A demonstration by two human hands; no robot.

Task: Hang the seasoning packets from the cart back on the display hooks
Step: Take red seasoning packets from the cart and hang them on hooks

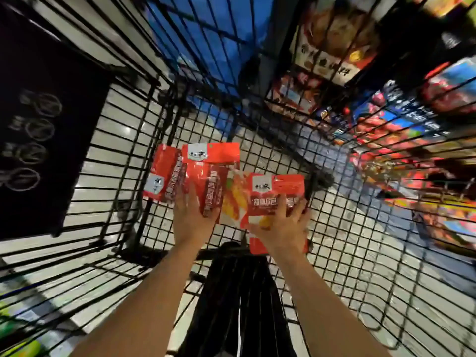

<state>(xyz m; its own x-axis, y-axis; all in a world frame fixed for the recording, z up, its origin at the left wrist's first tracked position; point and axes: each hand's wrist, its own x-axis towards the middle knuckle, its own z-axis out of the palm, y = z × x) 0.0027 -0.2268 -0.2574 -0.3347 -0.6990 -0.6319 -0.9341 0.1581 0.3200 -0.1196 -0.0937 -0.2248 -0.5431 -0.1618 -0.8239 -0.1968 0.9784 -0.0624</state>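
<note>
Under both hands, inside wire cart (334,228): left hand (192,217) gripping two red seasoning packets (206,176); right hand (280,228), beside it, gripping third packet (275,191).

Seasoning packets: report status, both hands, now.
Left hand grips two red packets over the cart. Right hand grips another packet. None hung yet. Nothing blocking the lift out.
</note>
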